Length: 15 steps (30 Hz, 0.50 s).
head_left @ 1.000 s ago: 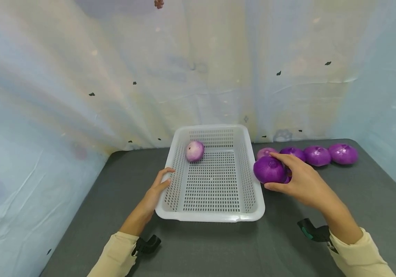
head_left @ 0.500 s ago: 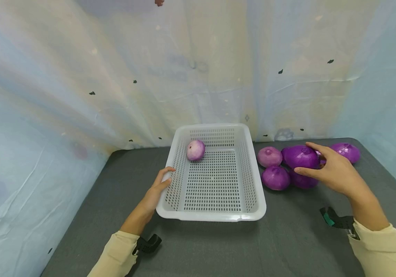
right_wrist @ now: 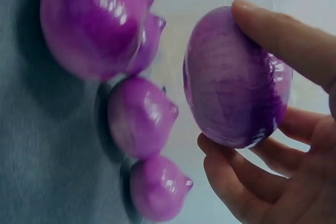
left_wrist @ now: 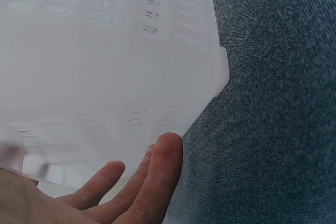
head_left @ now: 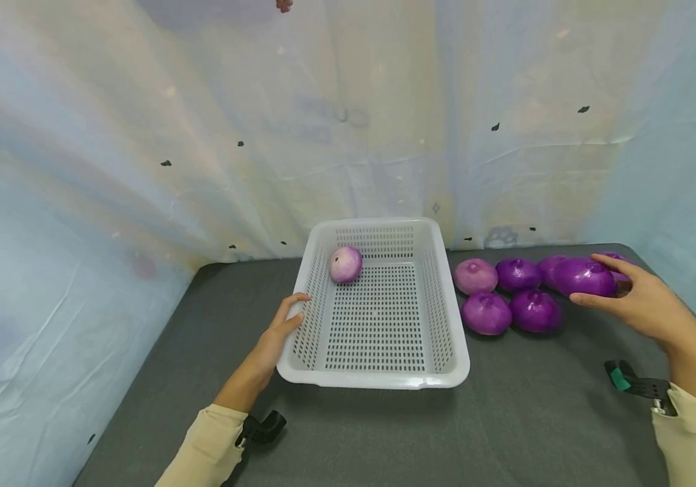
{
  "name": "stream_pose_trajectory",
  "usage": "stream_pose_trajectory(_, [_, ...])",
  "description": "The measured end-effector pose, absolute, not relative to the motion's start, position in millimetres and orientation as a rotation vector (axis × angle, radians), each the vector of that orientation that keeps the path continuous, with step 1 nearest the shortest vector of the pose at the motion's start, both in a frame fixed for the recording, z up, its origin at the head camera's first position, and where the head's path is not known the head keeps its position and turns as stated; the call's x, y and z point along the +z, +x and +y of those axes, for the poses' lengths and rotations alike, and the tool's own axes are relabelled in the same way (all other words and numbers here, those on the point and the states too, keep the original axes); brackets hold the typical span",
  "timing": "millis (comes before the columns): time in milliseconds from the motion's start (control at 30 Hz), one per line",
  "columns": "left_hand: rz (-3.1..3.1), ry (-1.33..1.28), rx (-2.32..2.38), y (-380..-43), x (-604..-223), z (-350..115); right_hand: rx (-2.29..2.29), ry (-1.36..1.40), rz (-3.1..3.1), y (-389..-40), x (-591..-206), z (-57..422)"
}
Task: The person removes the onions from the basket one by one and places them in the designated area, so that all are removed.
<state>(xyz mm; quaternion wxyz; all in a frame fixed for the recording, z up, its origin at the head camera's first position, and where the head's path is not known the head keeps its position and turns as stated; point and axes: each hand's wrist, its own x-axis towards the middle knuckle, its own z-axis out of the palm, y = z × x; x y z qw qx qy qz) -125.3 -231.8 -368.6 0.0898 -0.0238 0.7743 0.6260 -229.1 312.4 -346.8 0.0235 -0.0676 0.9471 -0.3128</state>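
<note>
My right hand point(head_left: 646, 304) holds a glossy purple onion point(head_left: 585, 276) between thumb and fingers. In the right wrist view this onion point(right_wrist: 236, 77) is lifted off the table, beside other onions. At the left side of a white perforated plastic basket point(head_left: 375, 380), my left hand point(head_left: 271, 338) grips the rim, and its fingers point(left_wrist: 163, 169) show against the outer wall in the left wrist view. One pale pink-purple onion point(head_left: 345, 264) lies inside the basket, near the back left.
Right of the basket, several purple onions stand in two rows on the dark grey table point(head_left: 536, 406), among them a lighter one point(head_left: 475, 276) and a front one point(head_left: 486, 313). A patterned curtain point(head_left: 354, 122) hangs behind the table.
My right hand has carried the onion from beside the basket rightward, over the other onions to the right end of the back row. The left hand stays at the basket rim.
</note>
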Motion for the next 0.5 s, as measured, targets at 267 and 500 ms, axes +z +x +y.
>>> stream_pose_trajectory(267, [2.307, -0.061, 1.857, -126, -369, -233, -0.92, -0.209, 2.905, -237, -364, 330])
stream_pose_trajectory(500, [2.311, -0.072, 1.858, -125, -368, -232, -0.88, -0.249, 2.821, -242, -382, 340])
